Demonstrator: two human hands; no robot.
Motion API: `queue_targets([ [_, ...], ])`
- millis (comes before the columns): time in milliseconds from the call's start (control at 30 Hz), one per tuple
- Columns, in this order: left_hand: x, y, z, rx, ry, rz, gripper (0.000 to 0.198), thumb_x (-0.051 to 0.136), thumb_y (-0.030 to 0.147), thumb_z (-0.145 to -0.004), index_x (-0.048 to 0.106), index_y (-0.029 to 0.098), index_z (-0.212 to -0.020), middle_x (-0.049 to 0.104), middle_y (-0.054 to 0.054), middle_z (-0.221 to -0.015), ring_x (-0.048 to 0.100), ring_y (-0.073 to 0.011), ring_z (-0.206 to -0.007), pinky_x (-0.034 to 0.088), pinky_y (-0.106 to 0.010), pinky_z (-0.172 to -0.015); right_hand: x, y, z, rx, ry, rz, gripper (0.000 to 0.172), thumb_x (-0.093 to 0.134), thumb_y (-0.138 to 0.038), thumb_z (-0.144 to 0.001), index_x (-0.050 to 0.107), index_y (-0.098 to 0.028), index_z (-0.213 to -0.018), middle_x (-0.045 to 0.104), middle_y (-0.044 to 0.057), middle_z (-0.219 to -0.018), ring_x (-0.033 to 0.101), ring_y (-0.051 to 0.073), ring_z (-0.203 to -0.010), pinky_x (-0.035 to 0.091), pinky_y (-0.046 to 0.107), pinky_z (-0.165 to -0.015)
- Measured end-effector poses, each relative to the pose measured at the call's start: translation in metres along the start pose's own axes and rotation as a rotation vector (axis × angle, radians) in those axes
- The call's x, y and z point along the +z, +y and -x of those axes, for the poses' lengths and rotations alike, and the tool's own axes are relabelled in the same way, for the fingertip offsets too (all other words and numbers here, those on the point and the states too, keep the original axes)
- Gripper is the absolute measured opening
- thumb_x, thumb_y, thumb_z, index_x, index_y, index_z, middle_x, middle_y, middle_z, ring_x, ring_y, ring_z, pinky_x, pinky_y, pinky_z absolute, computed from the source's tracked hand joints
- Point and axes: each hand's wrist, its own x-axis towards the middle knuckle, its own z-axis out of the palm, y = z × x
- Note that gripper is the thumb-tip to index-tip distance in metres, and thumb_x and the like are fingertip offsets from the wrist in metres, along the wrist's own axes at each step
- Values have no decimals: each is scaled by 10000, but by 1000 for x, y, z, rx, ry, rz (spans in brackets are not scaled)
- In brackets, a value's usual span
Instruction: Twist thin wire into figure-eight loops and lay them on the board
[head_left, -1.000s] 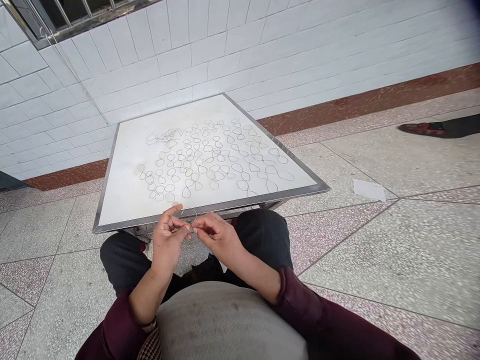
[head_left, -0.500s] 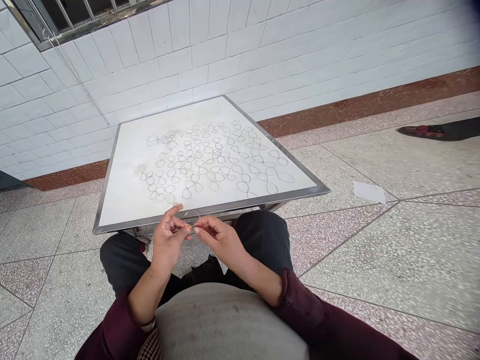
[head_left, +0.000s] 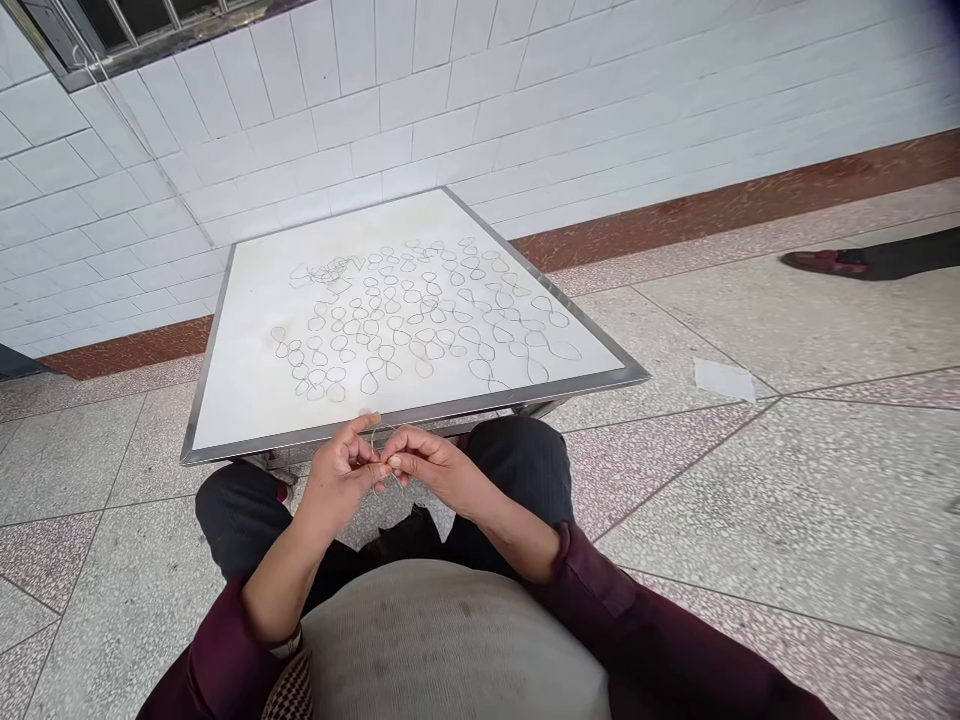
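A thin wire loop [head_left: 374, 436] is pinched between my two hands, just off the near edge of the table. My left hand [head_left: 341, 475] holds it with thumb and fingertips, its index finger stretched toward the table edge. Close against it, my right hand [head_left: 431, 466] grips the wire between thumb and index finger. Part of the loop rises above the fingertips and thin ends hang below; the middle is hidden by the fingers. Beyond my hands, many figure-eight wire loops [head_left: 386, 353] lie spread over the white table [head_left: 240, 370].
A tangled heap of wire [head_left: 328, 270] lies at the table's back left. The metal table rim [head_left: 420, 412] is close to my hands, above my knees [head_left: 517, 470]. A white tiled wall [head_left: 420, 120] stands behind. At right are a person's shoe [head_left: 825, 262] and a white sheet [head_left: 724, 380] on the floor.
The wire has turned in my fingers; ends now show below my hands as well as the arc above. My hands have drawn closer together. The view has shifted slightly.
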Motion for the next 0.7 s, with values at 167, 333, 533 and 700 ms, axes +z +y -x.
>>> queue_targets([
  [167,3,-2,-2,26,15,-44,580,771,185,-665,609,197,-1222,531,75,-662,531,-89,-558,503,-262,-571,-5,1,-3,38,-45,8,227,652,-413,-857,619,-190,-832,595,-18,-759,540,109,-628,471,271,-637],
  [333,2,-2,-3,50,31,-69,556,741,181,-699,597,197,-1235,562,68,-672,561,-98,-583,498,-259,-589,-3,5,-4,33,2,-30,232,652,-428,-857,608,-200,-869,601,-21,-763,543,110,-635,475,270,-642],
  [533,3,1,-4,38,20,-38,576,765,194,-695,577,187,-1240,612,65,-654,583,-98,-543,477,-262,-600,0,8,-2,-34,23,54,251,582,-454,-922,571,-206,-881,585,-21,-747,535,111,-600,464,270,-596],
  [700,3,1,-3,-10,10,93,678,815,219,-669,530,157,-1281,642,60,-657,623,-118,-578,500,-279,-633,3,9,0,-70,64,70,255,561,-461,-941,549,-211,-891,577,-21,-721,518,116,-592,450,268,-578],
])
